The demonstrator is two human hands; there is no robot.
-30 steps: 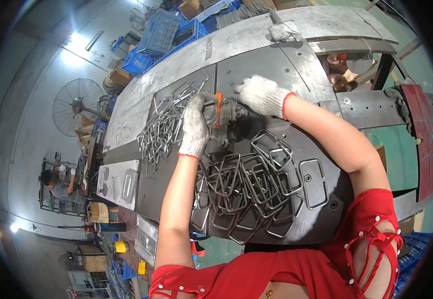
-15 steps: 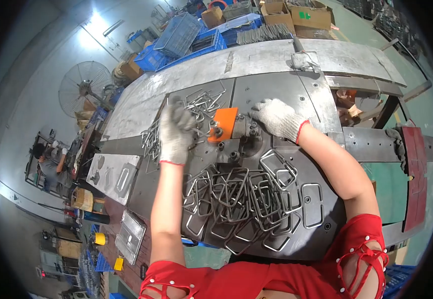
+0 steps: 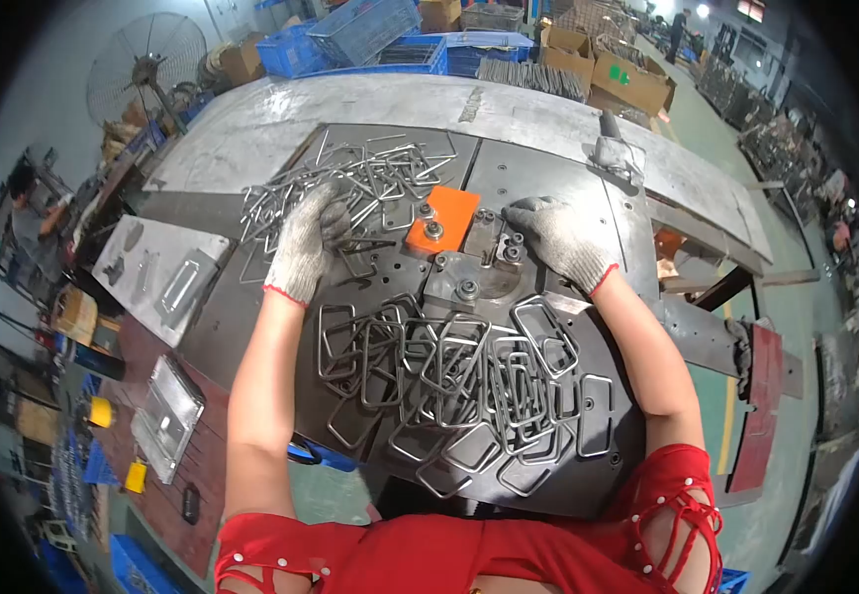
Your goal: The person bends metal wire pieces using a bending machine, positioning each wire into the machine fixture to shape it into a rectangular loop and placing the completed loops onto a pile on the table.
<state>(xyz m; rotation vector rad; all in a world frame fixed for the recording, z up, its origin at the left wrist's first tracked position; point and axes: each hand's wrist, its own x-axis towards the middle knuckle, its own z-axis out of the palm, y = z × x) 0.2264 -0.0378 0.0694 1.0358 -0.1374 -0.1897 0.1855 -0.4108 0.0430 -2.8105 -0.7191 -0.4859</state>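
My left hand (image 3: 303,241), in a grey-palmed white knit glove, has its fingers curled around a bent metal rod (image 3: 372,243) beside a pile of bent rods (image 3: 390,168). My right hand (image 3: 560,238), gloved the same way, is closed against the right side of a steel bending fixture (image 3: 484,233); what its fingers grip is hidden. An orange plate (image 3: 452,211) is bolted beside the fixture. A steel block with a bolt (image 3: 465,288) sits at the fixture's near side. Nearer my body lies a heap of rectangular wire frames (image 3: 464,371).
The steel worktable (image 3: 241,342) carries all this. A grey wrapped block (image 3: 620,158) with an upright bar stands at the far right. Blue crates (image 3: 365,35) and cardboard boxes (image 3: 632,84) are beyond the table. At left are a metal plate (image 3: 157,282) and another person (image 3: 34,218).
The view has turned, shifting the scene. My left hand has closed, beside the rod pile, around a bent rod. My right hand stays at the fixture.
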